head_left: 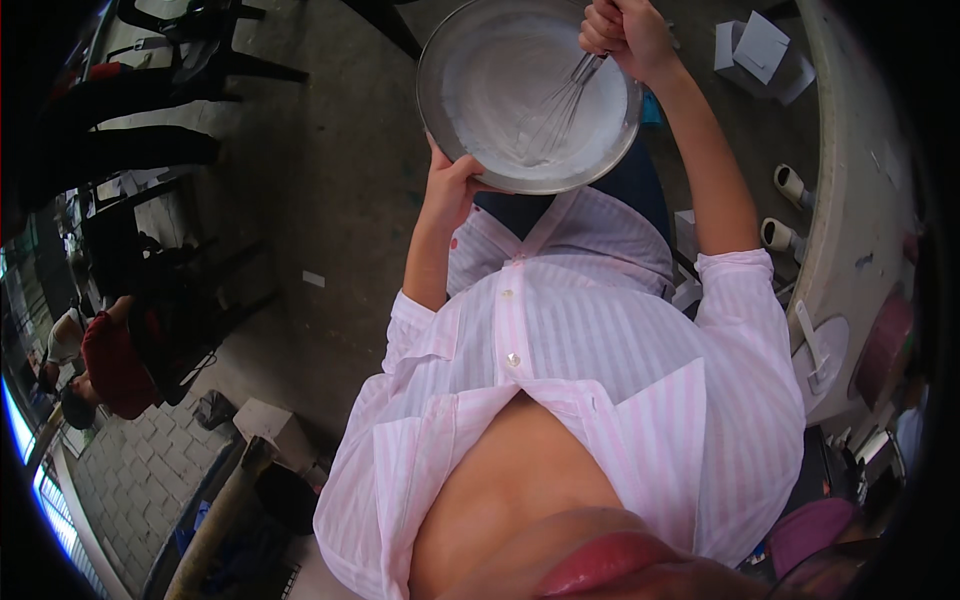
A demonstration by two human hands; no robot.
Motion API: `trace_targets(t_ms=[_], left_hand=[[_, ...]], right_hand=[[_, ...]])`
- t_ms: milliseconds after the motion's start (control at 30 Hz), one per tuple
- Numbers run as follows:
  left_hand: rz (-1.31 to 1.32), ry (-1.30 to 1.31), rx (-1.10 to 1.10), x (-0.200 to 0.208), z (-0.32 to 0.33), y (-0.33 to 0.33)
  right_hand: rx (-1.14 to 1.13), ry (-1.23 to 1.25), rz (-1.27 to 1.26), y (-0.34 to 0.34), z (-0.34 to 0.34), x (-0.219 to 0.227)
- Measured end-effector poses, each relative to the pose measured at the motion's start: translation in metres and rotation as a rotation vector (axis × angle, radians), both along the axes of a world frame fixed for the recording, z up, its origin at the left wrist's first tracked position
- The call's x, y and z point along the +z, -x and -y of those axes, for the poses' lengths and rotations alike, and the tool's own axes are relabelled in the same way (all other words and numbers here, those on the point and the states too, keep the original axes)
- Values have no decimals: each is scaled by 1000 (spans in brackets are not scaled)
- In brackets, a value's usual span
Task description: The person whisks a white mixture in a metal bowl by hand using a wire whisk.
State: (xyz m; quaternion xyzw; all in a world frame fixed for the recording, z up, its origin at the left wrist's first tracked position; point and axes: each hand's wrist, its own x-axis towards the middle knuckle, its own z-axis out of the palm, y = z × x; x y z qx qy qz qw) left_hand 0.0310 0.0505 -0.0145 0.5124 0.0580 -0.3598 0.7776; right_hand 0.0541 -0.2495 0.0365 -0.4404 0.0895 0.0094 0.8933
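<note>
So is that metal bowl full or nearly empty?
Neither: the metal bowl holds a shallow white mixture coating its bottom and sides, with the whisk dipped in.

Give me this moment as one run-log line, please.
left hand: grips metal bowl rim | right hand: holds whisk in white mixture | posture: standing

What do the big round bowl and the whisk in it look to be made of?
The bowl looks like metal, probably stainless steel: thin grey rim with a dull sheen, coated inside with white mixture. The whisk seems to be thin metal wire loops, grey and shiny. Its handle is hidden inside the right hand. The left hand grips the bowl's rim.
</note>
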Motion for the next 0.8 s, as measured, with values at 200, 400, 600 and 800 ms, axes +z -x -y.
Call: trace_targets(t_ms=[200, 400, 600, 800], left_hand=[[2, -16, -29, 1, 1, -3], [10, -17, -22, 5, 2, -2], [8, -12, -21, 2, 1, -1], [9, -13, -19, 9, 3, -1]], right_hand=[[-354, -83, 140, -12, -5, -9], [-491, 20, 267, -13, -3, -11], [-562, 143, 208, -4, -4, 0], [-325, 133, 60, -11, -11, 8]])
